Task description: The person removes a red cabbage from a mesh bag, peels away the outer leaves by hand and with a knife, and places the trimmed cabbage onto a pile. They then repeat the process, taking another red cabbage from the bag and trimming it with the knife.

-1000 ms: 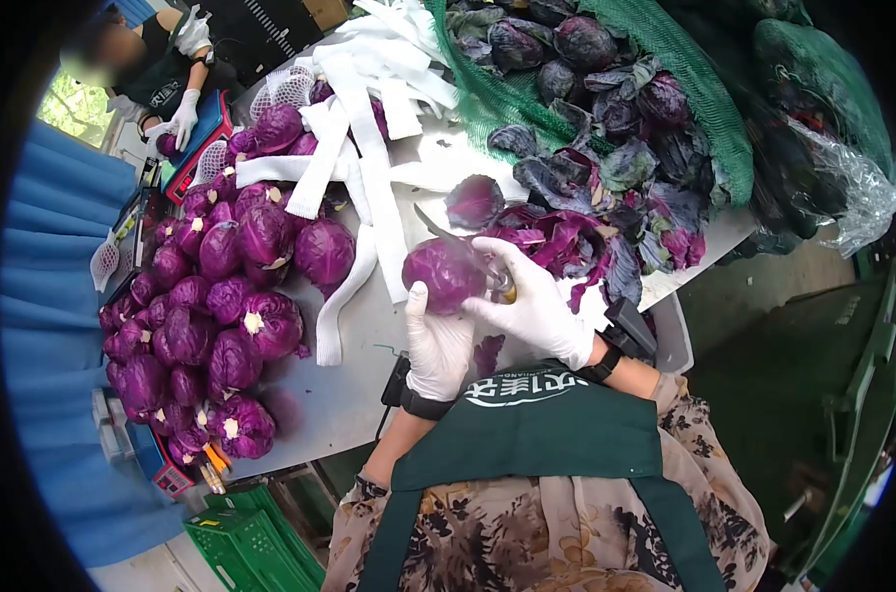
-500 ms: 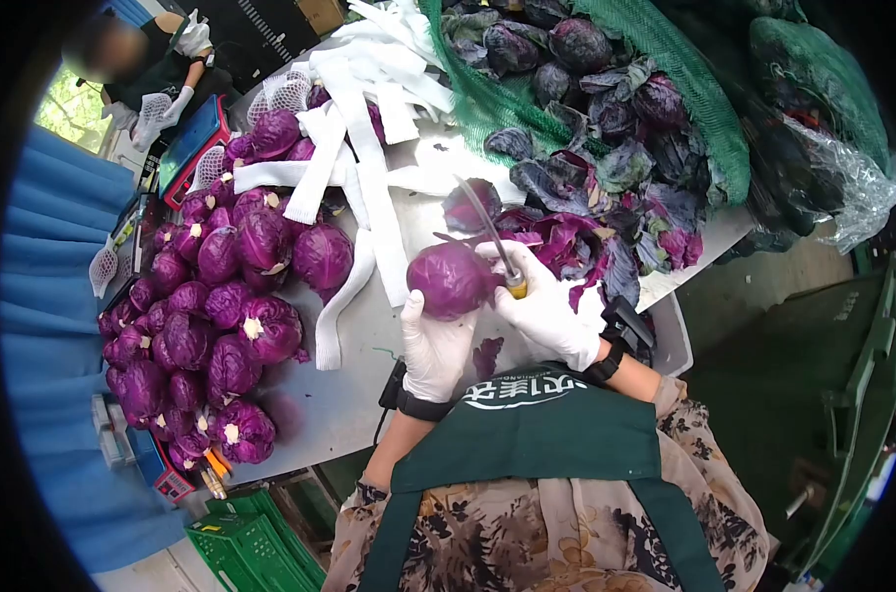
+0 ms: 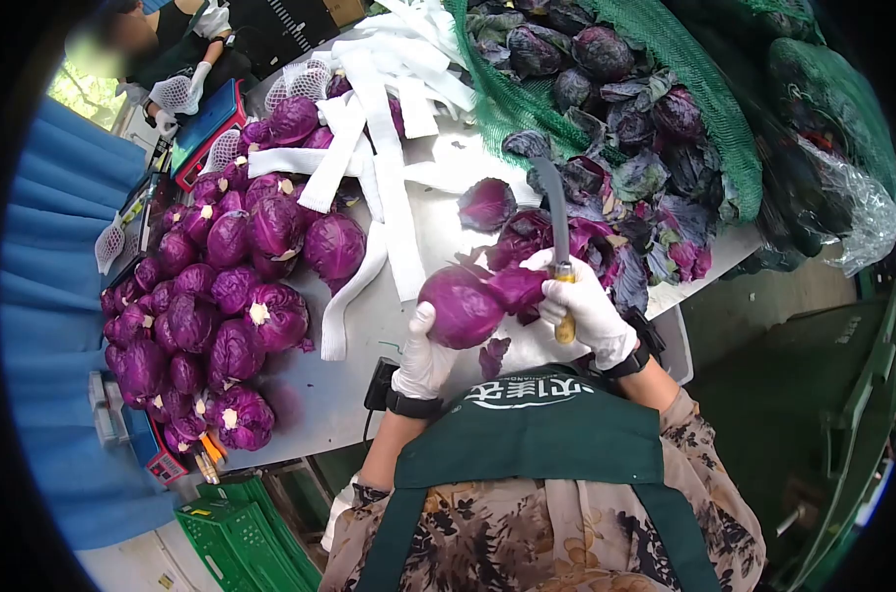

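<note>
My gloved left hand (image 3: 425, 361) is wrapped round the near left side of a red cabbage (image 3: 461, 308), which is smooth and purple. In my gloved right hand (image 3: 591, 312) is a knife (image 3: 563, 266) with a wooden handle and a curved blade pointing away from me. A leaf (image 3: 516, 288) stretches between the cabbage and the fingers of that hand, partly peeled off the head. Just beyond lie loose purple leaves (image 3: 525, 235) and a single cupped leaf (image 3: 487, 203). A small leaf scrap (image 3: 493, 356) rests on the table close to me.
Trimmed red cabbages (image 3: 196, 316) are heaped on the left of the metal table (image 3: 315, 400). White foam net sleeves (image 3: 384, 148) lie across the middle. A green mesh sack (image 3: 704, 99) spills untrimmed cabbages at the far right. Another person (image 3: 172, 49) handles netting beside a scale (image 3: 207, 128).
The knife has swung from tilted over the cabbage to upright. My right hand has moved right, drawing a leaf out from the cabbage, which remains in my left hand.
</note>
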A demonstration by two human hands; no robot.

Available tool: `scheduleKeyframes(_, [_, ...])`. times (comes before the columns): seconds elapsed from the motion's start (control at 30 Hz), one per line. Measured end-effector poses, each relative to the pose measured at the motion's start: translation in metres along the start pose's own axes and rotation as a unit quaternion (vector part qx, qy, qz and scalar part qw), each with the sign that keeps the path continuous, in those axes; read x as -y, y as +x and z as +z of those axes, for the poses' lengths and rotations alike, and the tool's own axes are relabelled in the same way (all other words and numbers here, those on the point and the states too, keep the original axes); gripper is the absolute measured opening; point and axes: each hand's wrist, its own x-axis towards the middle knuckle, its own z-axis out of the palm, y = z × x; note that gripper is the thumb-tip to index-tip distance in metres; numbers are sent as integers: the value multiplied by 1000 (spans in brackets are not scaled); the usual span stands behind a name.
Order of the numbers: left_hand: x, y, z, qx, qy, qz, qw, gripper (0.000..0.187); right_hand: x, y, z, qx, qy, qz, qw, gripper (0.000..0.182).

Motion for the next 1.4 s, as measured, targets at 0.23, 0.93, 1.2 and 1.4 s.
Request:
scheduleKeyframes(0.23, [-8, -6, -2, 19, 128, 28, 991, 89, 8, 7, -43, -138, 47, -91, 985, 19])
scheduleKeyframes(0.93, [-15, -6, -19, 20, 224, 7, 974, 108, 1, -5, 52, -39, -396, -115, 910, 53])
scheduleKeyframes(1.2, [-7, -6, -24, 10, 118, -12, 993, 72, -5, 1, 55, -69, -424, -163, 888, 19])
scheduleKeyframes(1.4, [-31, -3, -37, -88, -56, 86, 991, 66, -15, 8, 8, -97, -224, 50, 969, 16])
